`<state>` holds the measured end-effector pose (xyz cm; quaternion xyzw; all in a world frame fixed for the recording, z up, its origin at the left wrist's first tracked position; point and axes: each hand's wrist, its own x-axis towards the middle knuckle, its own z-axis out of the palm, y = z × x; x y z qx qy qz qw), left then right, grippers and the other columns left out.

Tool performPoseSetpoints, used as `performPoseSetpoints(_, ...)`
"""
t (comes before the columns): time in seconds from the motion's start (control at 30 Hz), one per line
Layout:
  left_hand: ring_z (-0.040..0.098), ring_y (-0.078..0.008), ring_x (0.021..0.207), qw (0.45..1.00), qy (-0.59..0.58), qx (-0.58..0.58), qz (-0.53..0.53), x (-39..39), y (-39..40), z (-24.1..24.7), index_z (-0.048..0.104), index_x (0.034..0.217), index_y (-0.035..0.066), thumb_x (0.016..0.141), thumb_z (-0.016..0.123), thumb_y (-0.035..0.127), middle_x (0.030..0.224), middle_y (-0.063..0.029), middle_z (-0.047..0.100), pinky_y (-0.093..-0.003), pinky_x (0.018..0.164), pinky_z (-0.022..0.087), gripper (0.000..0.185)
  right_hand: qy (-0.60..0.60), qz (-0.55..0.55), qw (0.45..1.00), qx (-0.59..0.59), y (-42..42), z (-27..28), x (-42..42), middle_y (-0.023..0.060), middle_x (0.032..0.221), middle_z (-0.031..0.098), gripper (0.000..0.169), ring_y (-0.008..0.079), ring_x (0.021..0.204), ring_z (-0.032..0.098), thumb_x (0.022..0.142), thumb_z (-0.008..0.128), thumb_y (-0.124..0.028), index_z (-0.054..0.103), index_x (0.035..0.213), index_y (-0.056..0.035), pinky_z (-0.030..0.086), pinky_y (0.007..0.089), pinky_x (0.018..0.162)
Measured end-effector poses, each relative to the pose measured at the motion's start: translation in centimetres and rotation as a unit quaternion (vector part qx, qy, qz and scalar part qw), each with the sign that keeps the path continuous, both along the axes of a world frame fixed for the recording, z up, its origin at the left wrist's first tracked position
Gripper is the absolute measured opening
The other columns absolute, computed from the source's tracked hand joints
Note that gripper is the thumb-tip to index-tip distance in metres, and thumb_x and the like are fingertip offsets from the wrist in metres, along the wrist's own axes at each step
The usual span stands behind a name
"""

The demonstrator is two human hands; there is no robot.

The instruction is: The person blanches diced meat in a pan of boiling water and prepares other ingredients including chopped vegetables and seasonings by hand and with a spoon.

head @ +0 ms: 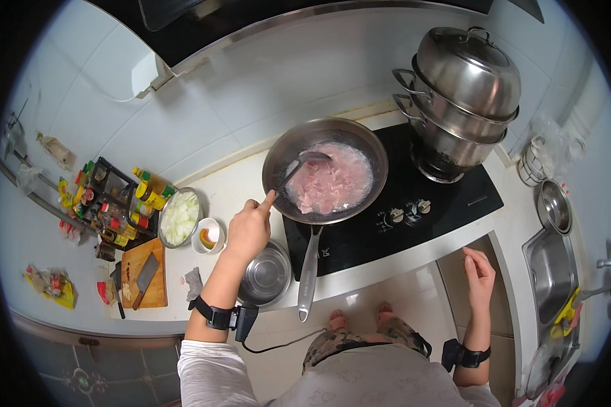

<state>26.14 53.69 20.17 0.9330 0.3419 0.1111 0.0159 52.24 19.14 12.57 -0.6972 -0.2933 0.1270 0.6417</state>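
Note:
My left hand (249, 229) is closed around the handle of a dark ladle (315, 157), its index finger stretched along the handle. The bowl of the ladle rests among pale pink sliced meat (326, 183) in bubbling liquid. A metal frying pan (377, 147) holds the meat and stands on the left side of the black cooktop (438, 213), with its handle pointing towards me. My right hand (479, 274) hangs in front of the counter at the right, fingers loosely curled, touching nothing.
Stacked steamer pots (463, 102) stand on the right burner. Left of the pan are an empty metal bowl (266, 272), a small white bowl (219, 231), a bowl of chopped pale green vegetable (181, 217), condiment bottles (150, 193) and a cutting board (158, 290) with a cleaver (146, 272). A sink (550, 269) lies right.

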Motion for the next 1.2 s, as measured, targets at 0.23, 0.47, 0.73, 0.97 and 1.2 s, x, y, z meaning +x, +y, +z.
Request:
performPoseSetpoints(0.23,0.059,-0.0405,0.074,0.997,-0.009,-0.071,0.027,3.3,2.3,-3.1,0.045,0.125,0.003,0.083,0.046,0.008,0.087,-0.0272,0.056,-0.0450,0.070,0.049,0.043,-0.024,0.011,1.000,-0.003,0.8,-0.2,-0.1,0.0018,0.085,0.053,0.018,0.0078,0.074,0.046,0.088,0.053,-0.008,0.061,0.101,0.0017,0.036,0.0194,0.065)
performPoseSetpoints(0.47,0.058,-0.0383,0.066,0.986,-0.155,-0.057,0.006,-2.0,-0.2,-2.6,0.043,0.128,0.005,0.084,0.049,0.010,0.088,-0.0228,0.056,-0.0439,0.062,0.049,0.045,-0.011,0.019,0.999,-0.029,1.6,-0.8,-0.5,0.0001,0.079,0.051,0.020,0.0065,0.068,0.044,0.089,0.052,-0.010,0.061,0.102,0.0015,0.035,0.0182,0.061)
performPoseSetpoints(0.73,0.041,-0.0043,0.045,0.689,-0.462,-0.539,0.145,-16.1,-8.6,-4.3,0.038,0.133,0.007,0.092,0.042,0.010,0.075,-0.0025,0.053,-0.0189,0.038,0.031,0.041,0.014,0.088,0.992,-0.089,6.3,-4.2,-4.8,-0.0019,0.079,0.055,0.018,0.0041,0.065,0.045,0.088,0.055,-0.012,0.064,0.100,-0.0015,0.036,0.0170,0.058)
performPoseSetpoints(0.97,0.040,-0.0051,0.045,0.585,-0.434,-0.642,0.239,-21.2,-13.3,-10.1,0.036,0.133,0.005,0.092,0.041,0.010,0.074,-0.0026,0.053,-0.0178,0.038,0.030,0.042,0.052,0.223,0.952,-0.201,8.9,-8.8,-11.8,0.0000,0.082,0.059,0.017,0.0061,0.068,0.050,0.086,0.058,-0.013,0.064,0.099,-0.0025,0.041,0.0189,0.061)
performPoseSetpoints(1.2,0.046,-0.0087,0.052,0.566,-0.385,-0.692,0.228,-21.4,-12.6,-11.5,0.028,0.137,0.002,0.090,0.040,0.012,0.081,-0.0050,0.056,-0.0201,0.045,0.036,0.049,0.083,0.370,0.895,-0.237,11.8,-10.4,-17.5,0.0030,0.085,0.060,0.018,0.0101,0.076,0.055,0.083,0.061,-0.011,0.063,0.099,-0.0025,0.042,0.0223,0.063)
